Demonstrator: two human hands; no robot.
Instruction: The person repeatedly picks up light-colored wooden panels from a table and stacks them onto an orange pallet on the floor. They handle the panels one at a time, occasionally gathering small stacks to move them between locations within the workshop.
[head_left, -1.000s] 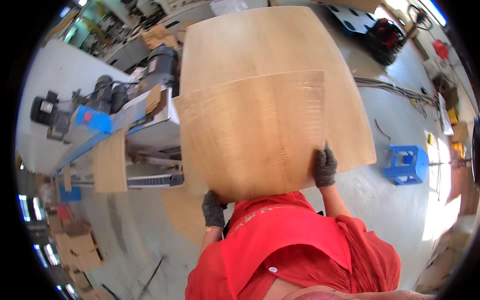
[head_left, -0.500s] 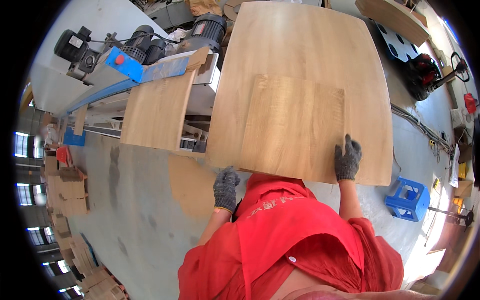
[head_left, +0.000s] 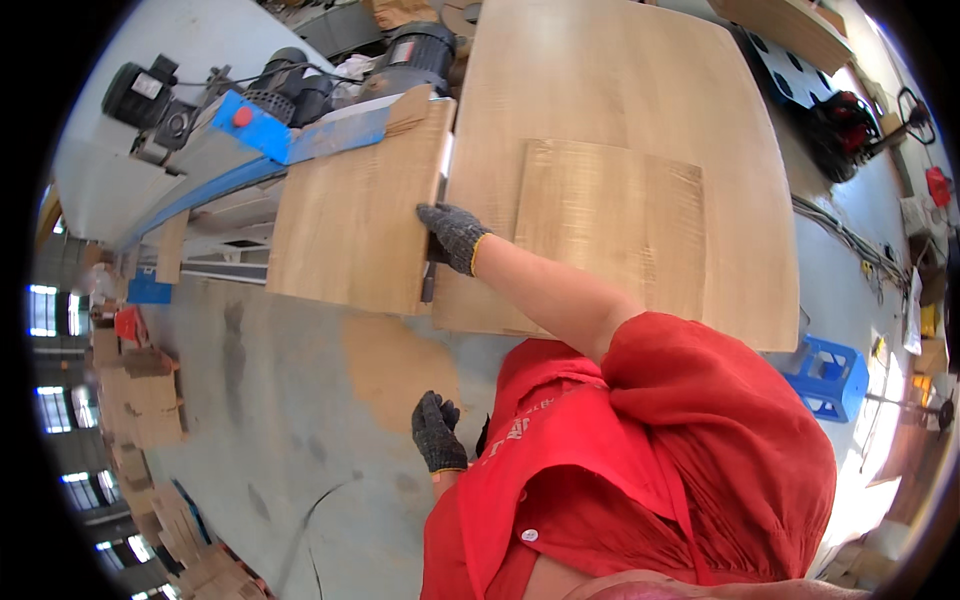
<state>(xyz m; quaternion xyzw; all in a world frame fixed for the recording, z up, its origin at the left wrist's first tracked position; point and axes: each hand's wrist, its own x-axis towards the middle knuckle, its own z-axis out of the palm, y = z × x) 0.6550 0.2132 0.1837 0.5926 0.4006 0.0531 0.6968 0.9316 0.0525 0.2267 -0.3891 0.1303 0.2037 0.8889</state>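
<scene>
My right hand (head_left: 456, 238), in a grey knitted glove, reaches across to the left. Its fingers lie over the right edge of a wood-grain board (head_left: 350, 215) sticking out of the machine, gripping that edge. What the thumb does underneath is hidden. Low over the floor by my apron hangs my left hand (head_left: 437, 432), gloved alike, fingers loosely bent and apart, holding nothing. A smaller wood-grain board (head_left: 610, 225) lies flat on the large wood-grain panel (head_left: 740, 200) in front of me.
The machine carries dark motors (head_left: 415, 55) and a blue guard (head_left: 245, 125) with a red button. A blue plastic stool (head_left: 830, 380) stands at the right, below cables on the floor. A pallet truck (head_left: 845, 135) is at the far right. Cardboard stacks (head_left: 145, 400) line the left.
My right hand has left the smaller board and crossed left to the machine's board. That board extends farther right. My left hand has dropped away from the panel's near edge.
</scene>
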